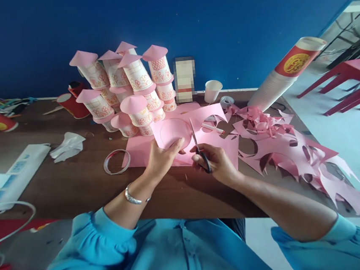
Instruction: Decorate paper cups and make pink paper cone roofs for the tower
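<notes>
Pink paper (173, 131) with a circle drawn on it is held at its lower edge by my left hand (165, 154), thumb on top. My right hand (212, 159) grips black-handled scissors (202, 154), whose blades point away from me at the paper, just right of the drawn circle. A strip of the same sheet reaches to the right beyond the blades. Beneath both hands lie larger pink sheets (228, 147) on the brown table (110, 201).
Decorated cups with pink cone tops (136, 77) stand stacked behind my left hand. Pink scraps (283, 146) cover the right side, near a tall leaning cup stack (274, 87). A tape roll (106, 164) lies left; a white cup (213, 91) stands behind.
</notes>
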Demonstrator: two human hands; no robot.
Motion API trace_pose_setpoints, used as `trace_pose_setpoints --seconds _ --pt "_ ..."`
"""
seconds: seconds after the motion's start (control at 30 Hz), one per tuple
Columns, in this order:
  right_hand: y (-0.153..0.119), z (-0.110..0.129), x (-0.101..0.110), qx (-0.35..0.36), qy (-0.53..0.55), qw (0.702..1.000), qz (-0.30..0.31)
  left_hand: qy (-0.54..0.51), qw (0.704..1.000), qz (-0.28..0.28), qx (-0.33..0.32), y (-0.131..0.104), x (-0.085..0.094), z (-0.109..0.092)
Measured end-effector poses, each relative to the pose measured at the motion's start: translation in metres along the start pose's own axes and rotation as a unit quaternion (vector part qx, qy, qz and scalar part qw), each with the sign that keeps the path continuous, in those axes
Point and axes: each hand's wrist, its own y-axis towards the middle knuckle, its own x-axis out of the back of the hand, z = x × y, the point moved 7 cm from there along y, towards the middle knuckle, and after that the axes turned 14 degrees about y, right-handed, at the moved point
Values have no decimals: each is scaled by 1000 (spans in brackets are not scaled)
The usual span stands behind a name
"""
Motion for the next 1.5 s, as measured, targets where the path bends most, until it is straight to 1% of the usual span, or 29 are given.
trace_pose_setpoints --seconds 0.17,0.5,0.67,0.83,0.93,1.13,1.33,1.5 --pt "0 2 1 10 8 1000 -1 -2 1000 16 3 -4 -5 -3" --pt "1 1 2 14 -11 1000 5 -22 999 22 15 -8 -7 -12" --pt "0 0 3 19 -28 999 7 -28 999 21 20 -9 -8 -10" --pt "-1 1 2 23 -39 999 6 -13 1000 22 16 -8 -7 -9" --pt "-1 2 1 21 -40 999 5 -10 999 27 28 -9 -8 -7" --pt "-1 0 1 9 -15 1000 3 -37 997 27 57 -10 -10 -4" --pt "-2 0 1 2 -14 1000 3 -53 997 35 54 -10 -11 -8" --pt "-2 1 1 4 -7 1000 8 -47 997 29 50 -10 -9 -11"
